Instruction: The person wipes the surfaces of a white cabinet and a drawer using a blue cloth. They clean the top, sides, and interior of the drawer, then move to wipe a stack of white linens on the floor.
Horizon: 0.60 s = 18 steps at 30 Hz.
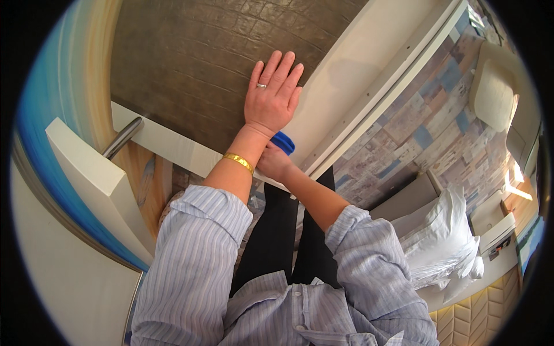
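My left hand [271, 93], with a ring on one finger, lies palm down with the fingers spread a little. It is on or just over the brown, crease-textured panel [194, 65], near its white border [346, 65]. Below its wrist, my right hand [273, 162] is closed around a blue object [283, 142]. Only one rounded end of that object shows; my left wrist and the right fingers hide the rest. The right hand is at the corner where the white border meets the pale front edge [181, 151]. A gold-coloured bracelet [238, 161] circles my left forearm.
A bent metal bar [123, 137] joins the pale edge and a thick white board [86, 160] at left. Patchwork-patterned flooring [415, 129] lies at right, with a pale chair [493, 95] and a white plastic bag [441, 238]. A blue-patterned curved surface [47, 108] is at far left.
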Available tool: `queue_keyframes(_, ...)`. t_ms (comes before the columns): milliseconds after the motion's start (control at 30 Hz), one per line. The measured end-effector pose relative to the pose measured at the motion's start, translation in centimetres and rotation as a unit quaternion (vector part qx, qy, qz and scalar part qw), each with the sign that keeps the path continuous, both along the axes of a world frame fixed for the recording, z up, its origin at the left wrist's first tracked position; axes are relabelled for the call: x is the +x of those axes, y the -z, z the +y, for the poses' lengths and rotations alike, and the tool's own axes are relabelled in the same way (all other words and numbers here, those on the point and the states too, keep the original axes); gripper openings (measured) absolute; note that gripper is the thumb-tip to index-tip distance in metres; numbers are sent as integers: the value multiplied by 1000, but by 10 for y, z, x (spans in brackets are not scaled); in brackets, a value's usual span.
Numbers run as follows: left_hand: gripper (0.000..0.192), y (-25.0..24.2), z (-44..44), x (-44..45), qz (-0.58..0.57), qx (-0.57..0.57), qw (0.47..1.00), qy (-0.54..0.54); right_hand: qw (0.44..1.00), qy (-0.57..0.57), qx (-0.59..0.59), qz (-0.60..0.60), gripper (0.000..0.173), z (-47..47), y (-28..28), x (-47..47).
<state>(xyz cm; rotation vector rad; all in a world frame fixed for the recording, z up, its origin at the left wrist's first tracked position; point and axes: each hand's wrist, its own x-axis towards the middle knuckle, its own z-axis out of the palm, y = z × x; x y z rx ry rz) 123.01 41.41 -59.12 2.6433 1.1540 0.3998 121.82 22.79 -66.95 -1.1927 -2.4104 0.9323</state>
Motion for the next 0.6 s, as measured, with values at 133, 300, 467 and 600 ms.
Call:
queue_keyframes(133, 41, -1, 1, -1, -2, -6, 1000, 0, 999, 29, 30, 16, 25, -25, -17, 30)
queue_keyframes(300, 43, 0, 1, -1, -16, -5, 1000, 0, 957, -113, -249, -98, 26, -28, -51, 53)
queue_keyframes(467, 44, 1, 1, -1, -19, -4, 1000, 2, 881, 110, -440, 133, 30, -4, -44, 49)
queue_keyframes(600, 43, 1, 1, -1, -12, -6, 1000, 1, 907, 174, -350, 155, 62, -28, -55, -8)
